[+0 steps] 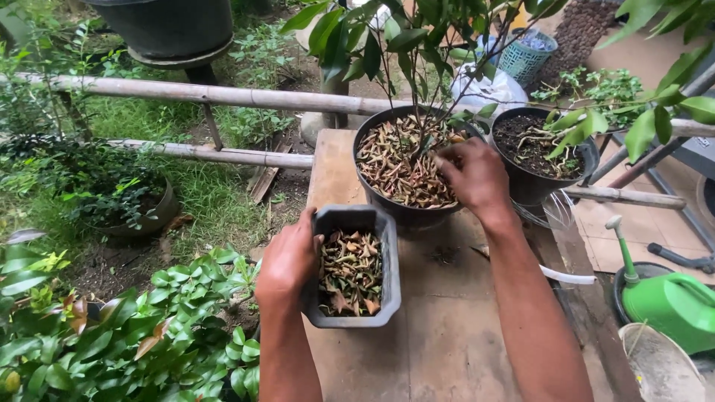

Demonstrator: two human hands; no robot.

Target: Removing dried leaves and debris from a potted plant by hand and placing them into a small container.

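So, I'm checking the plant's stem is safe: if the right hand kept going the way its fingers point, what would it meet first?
The right hand points left across the big pot. It would first push through the dry leaves, probably reaching the thin stem next; depth is unclear.

packages: white plastic bag [488, 88] behind the pots (crumpled) | labels, signs, screens: none

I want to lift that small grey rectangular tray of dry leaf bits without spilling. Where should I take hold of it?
Grip the grey tray by its long side rims, one from each side. The left hand already holds the left rim; the right rim is free, and the flared lip offers purchase.
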